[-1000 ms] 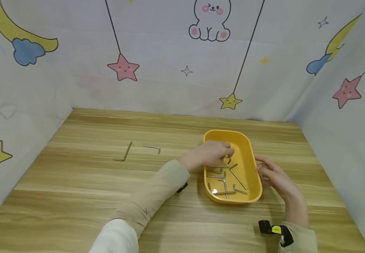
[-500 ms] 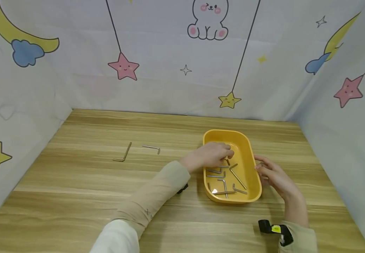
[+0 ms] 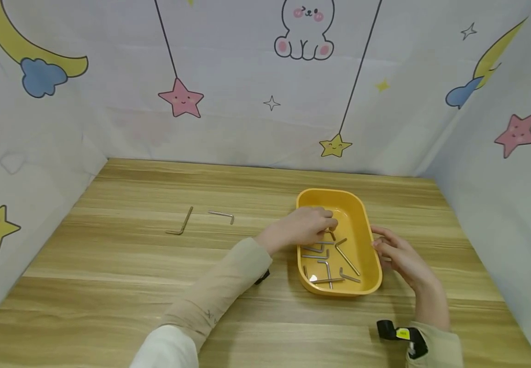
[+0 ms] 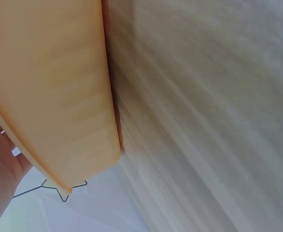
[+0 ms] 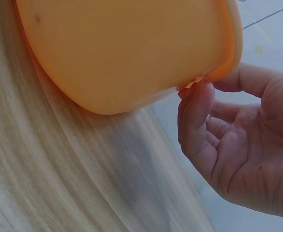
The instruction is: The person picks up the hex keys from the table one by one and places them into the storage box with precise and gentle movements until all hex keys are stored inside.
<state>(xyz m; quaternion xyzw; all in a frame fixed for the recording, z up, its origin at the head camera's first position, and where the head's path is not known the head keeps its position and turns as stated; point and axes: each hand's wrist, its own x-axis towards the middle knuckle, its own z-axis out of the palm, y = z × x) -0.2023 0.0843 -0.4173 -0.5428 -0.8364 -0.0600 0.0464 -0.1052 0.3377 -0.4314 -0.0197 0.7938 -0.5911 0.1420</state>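
My left hand (image 3: 304, 226) reaches over the left rim into a yellow plastic tray (image 3: 372, 245), fingers bent down among the hex keys. A short bronze end of a hex key (image 3: 332, 235) shows beside those fingers; I cannot tell whether they hold it. In the left wrist view the tray wall (image 4: 49, 87) hides most of this hand. My right hand (image 3: 401, 258) pinches the tray's right rim, seen closely in the right wrist view. Several L-shaped hex keys, silver and brass-coloured, lie in the tray's near half, among them a long brass hex key (image 3: 348, 259).
On the wooden table (image 3: 123, 286), left of the tray, lie a bronze hex key (image 3: 185, 221) and a smaller silver hex key (image 3: 221, 213), apart from each other. White cloth (image 3: 228, 133) with printed stars encloses the back and both sides.
My left hand has shifted slightly left and its fingers have moved a little within the tray; the bronze key end beside them has turned. My right hand and the tray stay in place.
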